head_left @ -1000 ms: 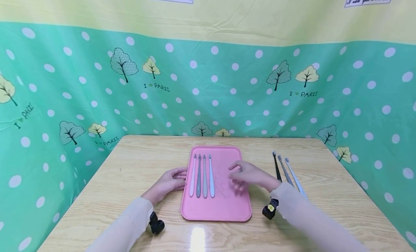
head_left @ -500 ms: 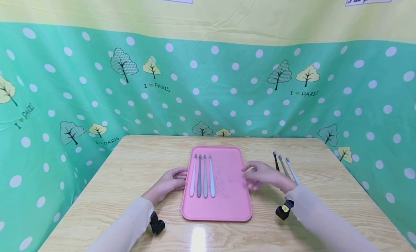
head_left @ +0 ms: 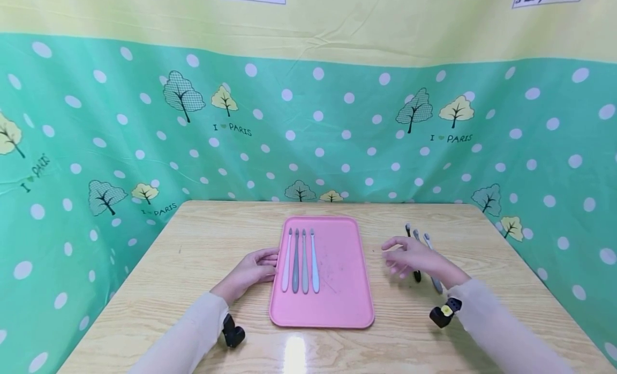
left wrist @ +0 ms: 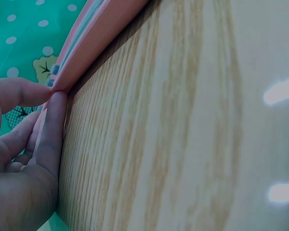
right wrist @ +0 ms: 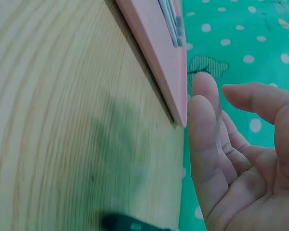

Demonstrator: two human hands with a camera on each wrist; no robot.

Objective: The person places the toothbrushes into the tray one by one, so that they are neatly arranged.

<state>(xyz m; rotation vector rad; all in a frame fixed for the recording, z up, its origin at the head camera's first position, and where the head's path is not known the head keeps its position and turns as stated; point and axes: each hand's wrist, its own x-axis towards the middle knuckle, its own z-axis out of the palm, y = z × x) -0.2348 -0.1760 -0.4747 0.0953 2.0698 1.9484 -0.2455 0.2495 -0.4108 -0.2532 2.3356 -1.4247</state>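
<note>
A pink tray (head_left: 342, 307) lies on the table. On its left half several toothbrushes lie side by side: a pale pink one (head_left: 286, 267), a dark grey one (head_left: 295, 269), a lighter grey one (head_left: 305, 269) and a light blue one (head_left: 315, 269). My left hand (head_left: 253, 268) pinches the tray's left rim between thumb and finger, as the left wrist view shows. Fingers spread and holding nothing, my right hand (head_left: 409, 257) hovers right of the tray. Partly hidden under it are a black toothbrush (head_left: 417, 276), a grey one (head_left: 437, 285) and a light blue one (head_left: 428, 241).
The wooden table (head_left: 222, 224) ends at a green and yellow printed curtain (head_left: 318, 133). Each wrist carries a small black camera, the left one (head_left: 232, 334) and the right one (head_left: 443, 314). The black brush's handle end (right wrist: 130, 222) shows low in the right wrist view.
My right hand has moved right, from over the tray to over the table beside the three loose toothbrushes. My left hand and the tray have stayed in place.
</note>
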